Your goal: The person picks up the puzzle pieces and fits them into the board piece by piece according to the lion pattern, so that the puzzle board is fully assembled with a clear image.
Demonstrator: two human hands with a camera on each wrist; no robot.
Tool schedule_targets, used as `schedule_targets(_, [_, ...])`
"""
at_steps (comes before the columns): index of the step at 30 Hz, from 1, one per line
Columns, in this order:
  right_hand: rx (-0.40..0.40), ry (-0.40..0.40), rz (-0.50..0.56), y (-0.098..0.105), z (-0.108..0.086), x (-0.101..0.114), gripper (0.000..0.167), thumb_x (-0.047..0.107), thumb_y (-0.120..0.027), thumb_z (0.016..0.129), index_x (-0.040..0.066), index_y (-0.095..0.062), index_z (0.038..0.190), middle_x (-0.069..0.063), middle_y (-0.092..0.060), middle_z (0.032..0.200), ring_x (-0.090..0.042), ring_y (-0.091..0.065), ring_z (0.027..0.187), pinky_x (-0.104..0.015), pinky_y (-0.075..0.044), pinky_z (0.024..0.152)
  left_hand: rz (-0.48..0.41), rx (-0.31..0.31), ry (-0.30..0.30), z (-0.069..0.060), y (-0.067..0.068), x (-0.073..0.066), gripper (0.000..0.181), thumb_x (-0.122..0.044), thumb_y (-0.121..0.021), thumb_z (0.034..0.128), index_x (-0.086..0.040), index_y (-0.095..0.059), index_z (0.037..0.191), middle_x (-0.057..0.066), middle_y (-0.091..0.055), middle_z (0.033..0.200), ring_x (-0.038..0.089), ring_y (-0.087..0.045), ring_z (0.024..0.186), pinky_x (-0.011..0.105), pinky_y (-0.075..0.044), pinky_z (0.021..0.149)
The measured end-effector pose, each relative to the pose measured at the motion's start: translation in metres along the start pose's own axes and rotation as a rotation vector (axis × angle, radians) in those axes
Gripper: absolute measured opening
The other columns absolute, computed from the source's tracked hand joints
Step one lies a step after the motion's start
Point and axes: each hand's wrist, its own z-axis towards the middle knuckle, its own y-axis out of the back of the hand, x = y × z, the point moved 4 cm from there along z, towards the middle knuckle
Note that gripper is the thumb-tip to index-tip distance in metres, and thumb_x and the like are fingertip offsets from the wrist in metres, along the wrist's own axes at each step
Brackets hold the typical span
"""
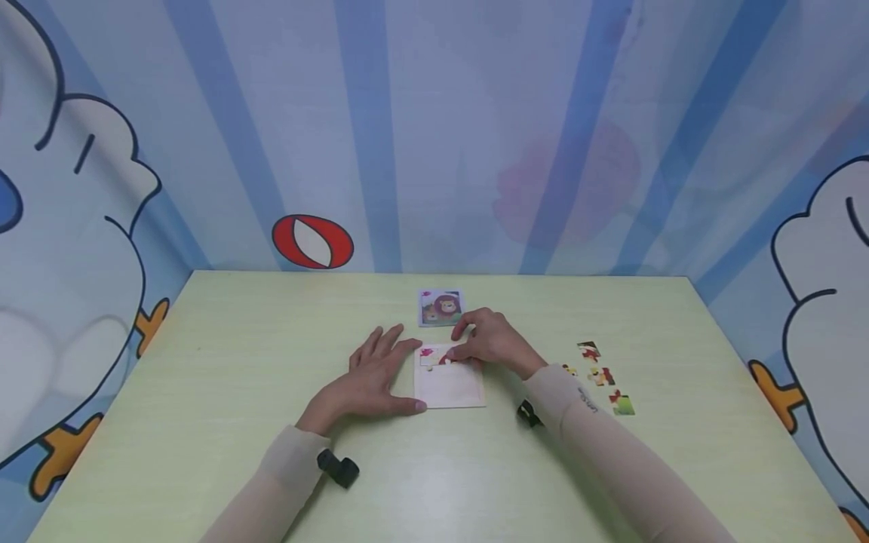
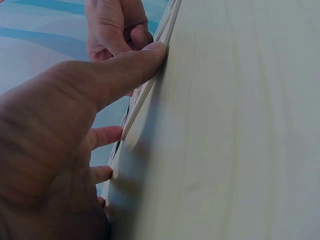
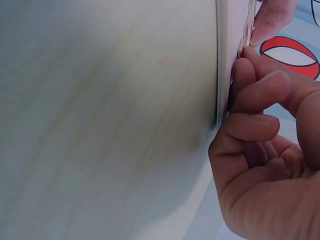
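A white square puzzle board (image 1: 449, 388) lies flat on the table, with colourful pieces (image 1: 428, 356) along its top edge. My left hand (image 1: 366, 385) steadies the board's left side, thumb at the lower left corner and fingers spread by the upper left. In the left wrist view the thumb of my left hand (image 2: 60, 115) rests against the board's edge (image 2: 142, 102). Over the board's upper right, my right hand (image 1: 497, 343) pinches a puzzle piece (image 1: 446, 360) between thumb and index finger. The right wrist view shows my right hand (image 3: 270, 130) with its other fingers curled; the fingertips partly hide the piece.
Just beyond the board lies a square picture card (image 1: 441, 308) showing a lion. Several loose pieces (image 1: 601, 376) lie to the right of the board, one partly hidden by my right sleeve (image 1: 563, 388). A patterned backdrop (image 1: 448, 151) stands behind the table (image 1: 237, 332).
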Motion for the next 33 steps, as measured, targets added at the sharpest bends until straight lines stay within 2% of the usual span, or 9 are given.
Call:
schedule_targets(6, [0.012, -0.006, 0.01, -0.001, 0.0, 0.001, 0.022, 0.02, -0.087, 0.09, 0.011, -0.076, 0.107, 0.002, -0.059, 0.059, -0.011, -0.053, 0.053, -0.025, -0.044, 0.058, -0.002, -0.018, 0.002, 0.001, -0.003, 0.004, 0.103, -0.061, -0.083, 0.0827, -0.022, -0.036, 0.166, 0.015, -0.01, 0.182, 0.049, 0.002, 0.167, 0.079, -0.004, 0.129])
schedule_targets(12, [0.037, -0.007, 0.032, -0.005, -0.002, 0.002, 0.021, 0.019, -0.086, 0.092, 0.011, -0.075, 0.107, -0.001, -0.063, 0.058, -0.012, -0.059, 0.05, -0.025, -0.046, 0.057, 0.026, 0.005, 0.023, 0.001, -0.001, 0.002, 0.103, -0.057, -0.084, 0.0839, -0.021, -0.035, 0.167, 0.015, -0.008, 0.182, 0.049, 0.003, 0.168, 0.078, -0.006, 0.13])
schedule_targets(19, [-0.015, 0.023, 0.03, -0.005, -0.002, 0.004, 0.017, 0.019, -0.085, 0.092, 0.01, -0.076, 0.104, 0.0, -0.061, 0.058, -0.011, -0.055, 0.049, -0.024, -0.044, 0.052, 0.04, 0.015, 0.03, 0.0, -0.001, -0.001, 0.102, -0.058, -0.082, 0.085, -0.022, -0.034, 0.167, 0.013, -0.007, 0.183, 0.047, 0.003, 0.168, 0.077, -0.007, 0.13])
schedule_targets(26, [-0.055, 0.061, 0.017, -0.004, -0.003, 0.005, 0.014, 0.019, -0.083, 0.093, 0.009, -0.076, 0.101, -0.001, -0.062, 0.059, -0.011, -0.054, 0.05, -0.024, -0.044, 0.053, 0.001, -0.008, 0.017, 0.003, -0.006, 0.006, 0.103, -0.057, -0.084, 0.0826, -0.023, -0.035, 0.167, 0.012, -0.008, 0.183, 0.047, 0.003, 0.168, 0.078, -0.004, 0.13])
schedule_targets(33, [-0.047, 0.079, 0.023, 0.008, -0.009, -0.005, 0.019, 0.026, -0.081, 0.096, 0.012, -0.077, 0.107, -0.005, -0.074, 0.076, -0.015, -0.061, 0.058, -0.028, -0.05, 0.058, 0.014, -0.019, 0.02, 0.004, -0.007, 0.008, 0.104, -0.056, -0.085, 0.0821, -0.024, -0.034, 0.168, 0.011, -0.007, 0.183, 0.045, 0.003, 0.169, 0.076, -0.003, 0.131])
